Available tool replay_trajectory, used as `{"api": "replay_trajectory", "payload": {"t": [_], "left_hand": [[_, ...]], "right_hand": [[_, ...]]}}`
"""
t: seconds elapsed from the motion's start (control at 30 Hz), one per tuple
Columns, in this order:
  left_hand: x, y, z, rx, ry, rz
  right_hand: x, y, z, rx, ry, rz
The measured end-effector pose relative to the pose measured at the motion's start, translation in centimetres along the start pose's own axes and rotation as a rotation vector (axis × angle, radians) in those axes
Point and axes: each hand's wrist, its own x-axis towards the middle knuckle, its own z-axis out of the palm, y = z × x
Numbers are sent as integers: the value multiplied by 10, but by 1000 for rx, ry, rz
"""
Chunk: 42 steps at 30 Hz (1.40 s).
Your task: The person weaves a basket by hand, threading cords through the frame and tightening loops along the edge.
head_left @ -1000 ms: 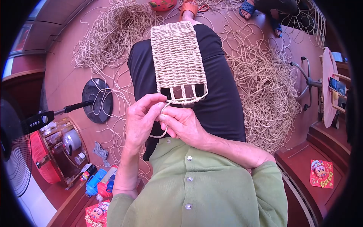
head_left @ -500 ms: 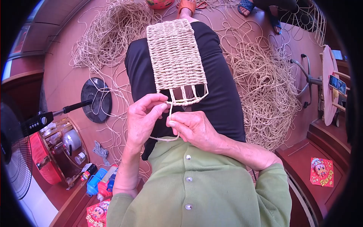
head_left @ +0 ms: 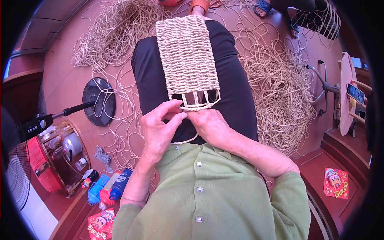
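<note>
A woven cord panel (head_left: 186,56), long and pale, lies across my lap, with an open end of bare struts and a wrapped edge bar (head_left: 199,107) nearest me. My left hand (head_left: 162,124) pinches the left corner of that end between thumb and fingers. Right beside it, my right hand (head_left: 212,126) is closed just below the bar, its fingertips hidden behind my left thumb. A loose cord (head_left: 188,141) loops below both hands, running from my right hand toward the left; its working end is hidden in my fingers.
Heaps of loose cord lie on the floor at the left (head_left: 112,38) and right (head_left: 280,96). A fan (head_left: 18,172) with a round black base (head_left: 99,101) stands left, near bottles (head_left: 120,184). Another person's sandalled foot (head_left: 262,9) is at the top. A phone (head_left: 355,93) is at right.
My right hand has moved up and right, closer to the edge bar, drawing the cord with it. The upright stretch of cord between my hands no longer shows. My left hand has shifted slightly right.
</note>
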Motion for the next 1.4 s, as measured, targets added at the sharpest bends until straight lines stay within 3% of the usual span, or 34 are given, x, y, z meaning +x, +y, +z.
{"api": "replay_trajectory", "payload": {"t": [0.13,0.17,0.3,0.4,0.53,0.7,0.77,0.87,0.93,1.0,1.03,1.13,1.17,1.27,1.3,1.4], "left_hand": [[3,-4,5,198,106,169],[7,-9,6,229,151,226],[20,-10,1,470,204,661],[27,-14,-6,492,170,790],[34,-16,-13,550,110,929],[50,-20,-14,615,199,1049],[47,-18,-10,568,280,1033],[45,-20,-5,539,333,1034],[41,-25,-3,524,347,997],[41,-25,-1,500,345,1004],[42,-24,0,488,348,1008],[42,-23,3,452,367,946],[41,-25,3,477,388,894],[39,-27,6,446,419,843],[37,-26,7,427,412,805],[32,-19,6,385,377,703]], "right_hand": [[8,2,18,55,105,16],[11,3,18,-47,22,61],[-8,-23,-8,-165,290,26],[-27,-27,-17,201,207,87],[-9,-38,-65,-32,409,-247],[43,-20,-76,-233,104,-293],[60,-30,-87,-417,-105,-267],[76,-45,-96,-539,-115,-446],[92,-38,-104,-575,-256,-549],[118,-18,-100,-459,-585,-431],[129,-39,-115,-393,-921,-52],[136,-53,-118,-426,-983,-25],[137,-53,-113,-612,-905,-266],[129,-50,-102,-584,-739,-267],[129,-48,-103,-612,-779,-266],[120,-64,-119,-573,-617,-427]]}}
